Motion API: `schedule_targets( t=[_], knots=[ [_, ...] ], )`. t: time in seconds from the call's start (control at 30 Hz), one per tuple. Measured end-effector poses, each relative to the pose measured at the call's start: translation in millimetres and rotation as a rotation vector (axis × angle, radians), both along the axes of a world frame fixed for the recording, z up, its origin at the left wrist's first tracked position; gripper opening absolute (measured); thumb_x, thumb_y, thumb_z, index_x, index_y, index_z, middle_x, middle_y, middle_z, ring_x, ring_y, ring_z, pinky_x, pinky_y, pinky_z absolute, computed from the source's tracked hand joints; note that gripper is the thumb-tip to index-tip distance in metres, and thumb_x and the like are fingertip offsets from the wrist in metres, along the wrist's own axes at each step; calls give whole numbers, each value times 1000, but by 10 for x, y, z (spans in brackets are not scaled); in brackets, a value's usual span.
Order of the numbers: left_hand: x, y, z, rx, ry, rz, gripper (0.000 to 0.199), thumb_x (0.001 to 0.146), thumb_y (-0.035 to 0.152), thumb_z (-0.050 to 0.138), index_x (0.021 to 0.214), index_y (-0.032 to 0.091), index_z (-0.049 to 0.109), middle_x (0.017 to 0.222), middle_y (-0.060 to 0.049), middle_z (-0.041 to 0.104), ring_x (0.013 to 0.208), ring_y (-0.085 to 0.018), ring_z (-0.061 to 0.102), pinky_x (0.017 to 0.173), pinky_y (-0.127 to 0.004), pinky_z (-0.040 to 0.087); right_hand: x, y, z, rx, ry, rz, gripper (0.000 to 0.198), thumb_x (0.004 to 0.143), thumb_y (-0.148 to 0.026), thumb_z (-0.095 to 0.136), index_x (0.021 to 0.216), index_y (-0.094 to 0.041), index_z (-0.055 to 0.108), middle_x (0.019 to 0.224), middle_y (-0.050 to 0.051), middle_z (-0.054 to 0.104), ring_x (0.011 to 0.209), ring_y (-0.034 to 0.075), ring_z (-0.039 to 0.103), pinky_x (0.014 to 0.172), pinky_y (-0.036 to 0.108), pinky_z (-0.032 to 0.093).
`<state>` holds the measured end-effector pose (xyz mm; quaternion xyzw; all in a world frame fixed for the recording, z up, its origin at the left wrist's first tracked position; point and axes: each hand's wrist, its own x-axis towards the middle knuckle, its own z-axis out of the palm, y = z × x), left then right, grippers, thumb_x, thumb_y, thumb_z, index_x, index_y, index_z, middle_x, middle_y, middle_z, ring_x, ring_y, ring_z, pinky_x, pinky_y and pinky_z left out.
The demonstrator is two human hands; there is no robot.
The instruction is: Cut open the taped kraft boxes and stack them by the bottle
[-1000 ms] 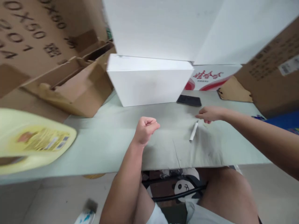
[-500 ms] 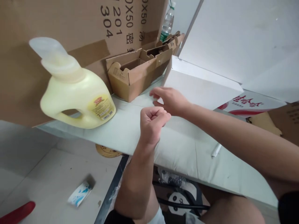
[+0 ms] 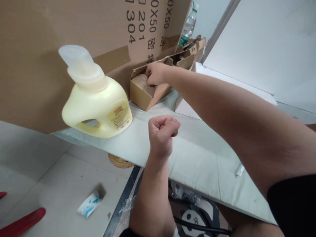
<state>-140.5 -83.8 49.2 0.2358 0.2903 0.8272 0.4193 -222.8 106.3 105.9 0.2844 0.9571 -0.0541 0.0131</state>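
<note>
My left hand (image 3: 163, 135) is a closed fist above the cloth-covered surface, thumb folded over the fingers; whatever it may hold is hidden. Over the near end of a narrow open cardboard box (image 3: 140, 95) is my right hand (image 3: 158, 74). Its fingers are curled down into the opening beside the end flap, and their tips are partly hidden, so I cannot make out what they grip. The box's near side bends inward below the hand. To the left of the box stands a large pale-yellow jug (image 3: 96, 105) with a cloudy cap.
A big printed cardboard carton (image 3: 106, 26) rises behind the jug. Beyond the small box is a clear plastic bottle (image 3: 189, 26). A white box (image 3: 190, 107) lies under my right forearm, and a small white strip (image 3: 239, 170) is on the pale cloth (image 3: 197, 148).
My right hand has moved from above the cloth, forward and left, into the cardboard box, whose near side now bends inward. My left fist stays closed. The view has shifted left.
</note>
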Motion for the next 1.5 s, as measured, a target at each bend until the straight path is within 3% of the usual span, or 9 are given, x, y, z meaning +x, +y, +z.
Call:
schedule_targets(
  t=[0.33, 0.57, 0.73, 0.93, 1.03, 1.17, 1.3, 1.4, 1.5],
  knots=[
    [-62, 3, -42, -11, -34, 3, 49, 60, 15, 62, 48, 18, 15, 45, 8, 12, 42, -2, 15, 45, -23, 10, 278, -181, -142, -497, -248, -156, 20, 90, -32, 68, 103, -18, 72, 83, 3, 70, 87, 26, 75, 75, 37, 59],
    [-47, -211, 116, 95, 67, 71, 51, 67, 10, 62, 53, 18, 13, 50, 6, 11, 44, -5, 14, 46, -26, 10, 693, -396, 156, -169, -257, 179, 14, 93, -25, 63, 106, -22, 62, 106, 8, 72, 95, 24, 67, 76, 33, 50],
    [-85, -418, 310, 208, 147, 304, 63, 74, 13, 73, 52, 21, 15, 53, 7, 6, 44, -9, 9, 44, -29, 11, 1359, -778, 332, 23, -465, 358, 15, 99, -25, 52, 109, -23, 62, 87, 6, 71, 69, 20, 59, 62, 31, 33],
    [-169, -225, 102, -133, 325, 504, 39, 85, 20, 73, 58, 21, 44, 60, 3, 36, 59, -13, 34, 56, -30, 28, 2290, -1187, 192, 184, -297, 707, 36, 87, -7, 60, 113, -31, 66, 76, -1, 65, 61, 17, 56, 67, 36, 31],
    [-193, -42, -104, -210, 448, 471, 19, 82, 34, 79, 89, 23, 65, 94, -3, 61, 95, -20, 56, 80, -30, 44, 2530, -1393, 129, 248, -218, 698, 32, 90, -14, 63, 117, -31, 66, 79, -1, 64, 60, 18, 54, 66, 37, 30],
    [-142, 93, -213, -160, 581, 304, 52, 77, 43, 85, 121, 27, 62, 133, -7, 62, 132, -30, 52, 106, -40, 44, 2640, -1648, 58, 322, -159, 694, 24, 96, -15, 57, 111, -28, 70, 79, 0, 64, 63, 19, 54, 65, 38, 34],
    [-58, 101, -126, -152, 522, 243, 70, 69, 21, 88, 131, 31, 55, 140, -6, 59, 133, -31, 55, 108, -41, 47, 2699, -1745, -1, 315, -130, 721, 31, 100, -16, 50, 122, -23, 71, 87, 2, 68, 72, 20, 58, 68, 40, 42],
    [-67, 93, -74, -184, 348, 207, 70, 67, 5, 76, 129, 29, 55, 129, -4, 66, 118, -27, 62, 98, -38, 52, 2823, -1688, -1, 252, -14, 767, 39, 100, -17, 49, 133, -27, 67, 114, 3, 73, 109, 21, 63, 97, 41, 47],
    [-157, 132, -117, -171, 144, 179, 72, 56, -1, 66, 121, 28, 59, 112, -1, 71, 98, -21, 65, 79, -30, 53, 3098, -1565, -50, 193, 290, 555, 48, 99, -21, 52, 141, -44, 56, 124, 3, 71, 130, 26, 58, 108, 51, 45]
  ],
)
